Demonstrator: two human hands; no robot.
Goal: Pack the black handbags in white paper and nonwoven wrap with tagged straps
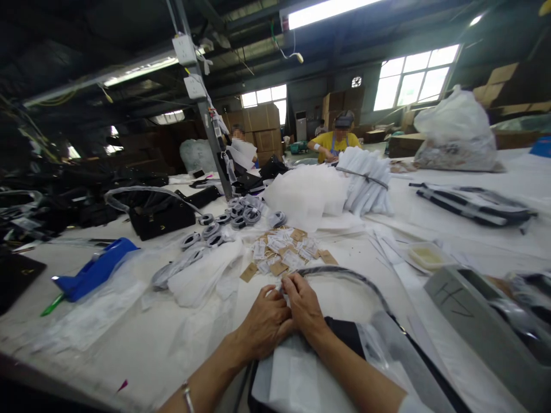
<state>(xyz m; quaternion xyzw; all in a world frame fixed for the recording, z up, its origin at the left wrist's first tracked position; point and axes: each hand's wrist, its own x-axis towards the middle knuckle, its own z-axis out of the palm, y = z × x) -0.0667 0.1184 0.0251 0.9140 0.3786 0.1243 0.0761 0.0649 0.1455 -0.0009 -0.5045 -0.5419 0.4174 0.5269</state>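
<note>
My left hand (pixel 264 321) and my right hand (pixel 303 304) meet at the near middle of the white table (pixel 142 338), fingers curled together around a small white item I cannot name. Both rest on a black bag (pixel 344 335) partly wrapped in white paper and clear plastic. The bag's black strap (pixel 344 276) arcs away to the right. Just beyond my fingers lies a heap of small brown and white tags (pixel 286 252).
Coiled straps in plastic (pixel 235 218) and a black handbag (pixel 161 218) lie to the left. A blue tape dispenser (pixel 92 272) sits far left, a grey box (pixel 477 315) at right. White foam bags (pixel 327 189) pile up ahead. A person in yellow (pixel 336 140) works at the far end.
</note>
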